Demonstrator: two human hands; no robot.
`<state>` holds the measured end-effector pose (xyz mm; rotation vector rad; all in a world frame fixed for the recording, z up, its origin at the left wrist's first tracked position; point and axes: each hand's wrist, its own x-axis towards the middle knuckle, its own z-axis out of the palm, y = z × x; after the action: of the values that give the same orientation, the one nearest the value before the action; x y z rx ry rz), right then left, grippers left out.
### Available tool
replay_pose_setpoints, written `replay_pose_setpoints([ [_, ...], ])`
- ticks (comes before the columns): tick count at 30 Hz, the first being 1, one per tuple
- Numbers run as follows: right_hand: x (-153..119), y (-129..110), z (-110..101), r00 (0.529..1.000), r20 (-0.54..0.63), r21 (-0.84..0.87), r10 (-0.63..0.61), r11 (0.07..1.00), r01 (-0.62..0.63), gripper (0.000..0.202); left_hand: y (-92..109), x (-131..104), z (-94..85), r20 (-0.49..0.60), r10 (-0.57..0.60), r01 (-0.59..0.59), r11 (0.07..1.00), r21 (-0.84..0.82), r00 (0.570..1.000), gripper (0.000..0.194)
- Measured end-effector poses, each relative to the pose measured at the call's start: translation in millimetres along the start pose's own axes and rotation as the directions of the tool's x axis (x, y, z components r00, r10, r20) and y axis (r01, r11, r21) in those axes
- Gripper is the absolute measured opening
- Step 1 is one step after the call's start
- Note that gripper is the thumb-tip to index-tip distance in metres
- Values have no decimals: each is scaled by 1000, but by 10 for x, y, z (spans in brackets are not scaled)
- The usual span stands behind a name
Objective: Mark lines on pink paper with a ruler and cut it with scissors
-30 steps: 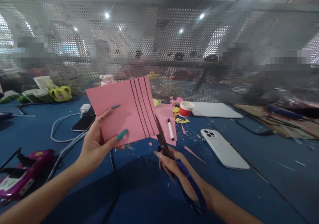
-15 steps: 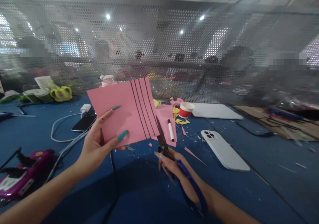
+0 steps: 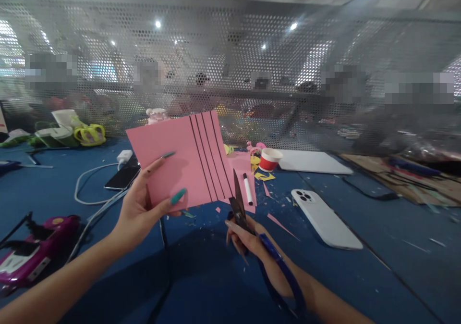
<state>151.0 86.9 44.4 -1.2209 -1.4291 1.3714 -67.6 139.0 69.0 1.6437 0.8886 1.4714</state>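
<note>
My left hand (image 3: pixel 139 208) pinches the lower left part of a pink sheet (image 3: pixel 171 160), thumb in front, holding it up above the table. Several dark lines run down the sheet near its right side. My right hand (image 3: pixel 257 240) is wrapped round blue-handled scissors (image 3: pixel 239 211), whose dark blades point up and stand apart at the sheet's lower right corner. Behind the blades, more pink paper (image 3: pixel 239 163) lies on the table with a white marker (image 3: pixel 248 189) with a black cap on it.
A white phone (image 3: pixel 326 218) lies right of the scissors. Behind are a red and white paper cup (image 3: pixel 270 160), yellow scraps (image 3: pixel 264 175) and a white flat object (image 3: pixel 313 162). At left are a purple toy scooter (image 3: pixel 39 247), a cable and a dark phone (image 3: pixel 122 174).
The scissors have moved slightly right and their blades have parted more beside the sheet's corner. My left hand and the sheet have hardly shifted.
</note>
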Motion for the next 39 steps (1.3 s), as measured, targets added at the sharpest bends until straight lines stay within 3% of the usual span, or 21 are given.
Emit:
replay_pose_setpoints([
  [6,-9,18,12,998,-67,57,13,998,-9,34,-41,47,-38,-5,59,-59,998,-35,998,62],
  [14,59,88,-21,993,-111,269,42,963,-10,40,-219,222,-146,3,-75,75,992,-103,997,62],
  [19,102,70,-25,975,-133,373,177,920,-117,50,-374,307,-223,-6,-68,67,991,-116,998,65],
  [34,95,46,-12,975,-133,381,176,918,-113,50,-443,338,-291,-33,-82,81,996,-42,996,66],
  [39,81,72,-16,974,-136,379,179,918,-116,48,-418,313,-277,-3,-123,121,982,-148,992,64],
])
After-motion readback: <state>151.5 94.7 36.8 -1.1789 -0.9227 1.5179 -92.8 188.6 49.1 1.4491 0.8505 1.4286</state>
